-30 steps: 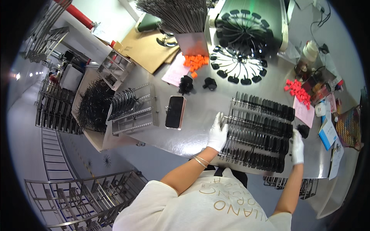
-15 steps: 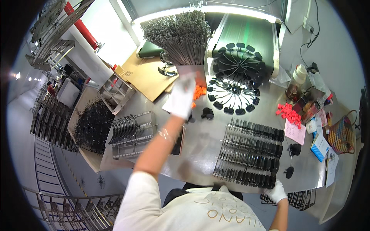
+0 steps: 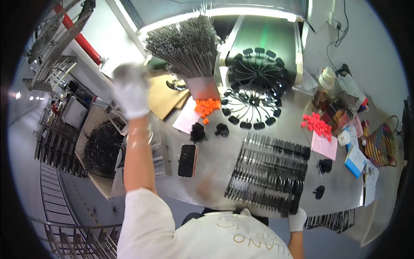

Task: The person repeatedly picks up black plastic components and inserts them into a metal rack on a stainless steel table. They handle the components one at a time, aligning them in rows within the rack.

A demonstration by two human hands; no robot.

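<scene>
At four o'clock: four rows of black pieces [image 3: 276, 181], one right hand [image 3: 297, 220] just beside. Ten o'clock: one left hand [image 3: 130, 93], blurred. Both hands' fingers: state indiscernible.

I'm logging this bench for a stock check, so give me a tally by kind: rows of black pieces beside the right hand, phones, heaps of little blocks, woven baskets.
Rows of black pieces beside the right hand: 4
Phone: 1
Heaps of little blocks: 2 (orange heap, pink-red heap)
Woven basket: 1
Total: 8
</scene>
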